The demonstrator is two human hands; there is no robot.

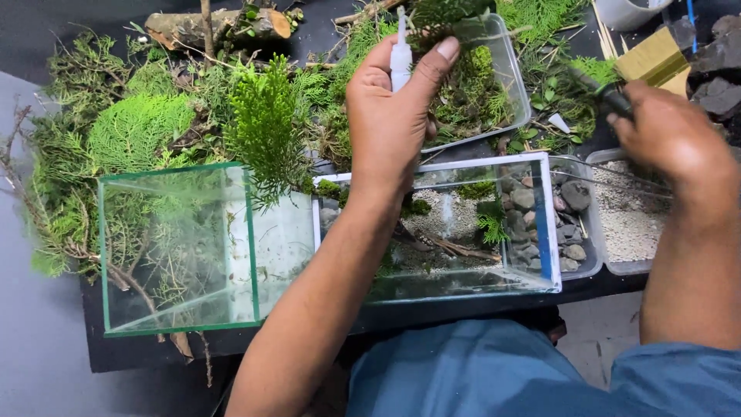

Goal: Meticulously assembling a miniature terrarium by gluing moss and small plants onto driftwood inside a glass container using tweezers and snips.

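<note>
My left hand is raised over the back of a glass tank and grips a small white squeeze tube with its nozzle pointing up. My right hand hovers at the right over a tray of pale sand and holds a dark slim tool whose tip I cannot make out. The tank holds sand, grey stones, a twig and small green plants. An empty glass box lies tilted to the left of it.
A clear plastic tray of moss sits behind the tank. Conifer sprigs and branches cover the left and back. A cut log lies at the top. A tray of grey stones stands right of the tank. Dark rocks sit far right.
</note>
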